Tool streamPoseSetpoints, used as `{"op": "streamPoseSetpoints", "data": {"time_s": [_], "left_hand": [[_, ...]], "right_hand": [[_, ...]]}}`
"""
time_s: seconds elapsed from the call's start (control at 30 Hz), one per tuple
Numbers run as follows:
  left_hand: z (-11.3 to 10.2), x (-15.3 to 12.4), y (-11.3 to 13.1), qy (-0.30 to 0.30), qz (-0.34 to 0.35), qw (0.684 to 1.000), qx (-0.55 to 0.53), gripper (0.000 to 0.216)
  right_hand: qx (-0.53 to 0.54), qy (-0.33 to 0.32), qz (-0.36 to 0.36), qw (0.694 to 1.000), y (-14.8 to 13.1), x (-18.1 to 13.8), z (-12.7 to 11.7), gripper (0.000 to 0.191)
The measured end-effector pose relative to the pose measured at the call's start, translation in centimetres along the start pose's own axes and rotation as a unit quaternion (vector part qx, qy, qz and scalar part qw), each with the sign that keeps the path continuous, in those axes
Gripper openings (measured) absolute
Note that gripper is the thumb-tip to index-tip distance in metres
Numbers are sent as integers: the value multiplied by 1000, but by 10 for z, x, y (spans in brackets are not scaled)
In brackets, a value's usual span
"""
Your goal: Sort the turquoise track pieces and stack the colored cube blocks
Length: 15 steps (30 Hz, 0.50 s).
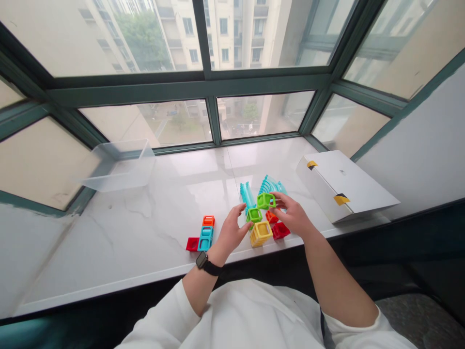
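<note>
My right hand [290, 213] is closed on a green hollow block [266, 200], gripping its right side above the white counter. My left hand [233, 229] has thumb and fingers apart, beside a second green block [254, 215]; whether the thumb touches it, I cannot tell. Just in front stand yellow blocks [260, 234], seemingly stacked. Under my right hand are an orange block [271, 216] and a red block [281, 231]. Behind them lie a clear teal straight track piece [247, 195] and teal curved pieces [271, 185], partly hidden by the right hand.
Left of my left hand, blue blocks [206, 237] join an orange block [208, 221] and a red block [192, 244]. A clear plastic bin [119, 174] stands at the back left. At the right is a white box [345, 184]. Windows bound the counter's far side.
</note>
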<state>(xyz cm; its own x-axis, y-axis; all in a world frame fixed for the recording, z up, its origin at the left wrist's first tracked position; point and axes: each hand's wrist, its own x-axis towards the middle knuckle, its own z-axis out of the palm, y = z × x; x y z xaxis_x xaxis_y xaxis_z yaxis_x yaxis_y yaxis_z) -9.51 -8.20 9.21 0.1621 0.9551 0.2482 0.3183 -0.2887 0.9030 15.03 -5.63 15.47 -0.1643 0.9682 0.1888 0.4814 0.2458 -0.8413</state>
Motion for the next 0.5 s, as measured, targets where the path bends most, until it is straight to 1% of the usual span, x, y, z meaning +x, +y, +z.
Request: {"op": "streamPoseSetpoints", "data": {"time_s": [0.23, 0.5], "left_hand": [[7, 6, -9, -21, -3, 999, -39, 70], [11, 9, -12, -20, -18, 999, -47, 68]], "right_hand": [[18, -66, -7, 998, 10, 4, 8, 49], [27, -77, -18, 996, 9, 7, 15, 49]]}}
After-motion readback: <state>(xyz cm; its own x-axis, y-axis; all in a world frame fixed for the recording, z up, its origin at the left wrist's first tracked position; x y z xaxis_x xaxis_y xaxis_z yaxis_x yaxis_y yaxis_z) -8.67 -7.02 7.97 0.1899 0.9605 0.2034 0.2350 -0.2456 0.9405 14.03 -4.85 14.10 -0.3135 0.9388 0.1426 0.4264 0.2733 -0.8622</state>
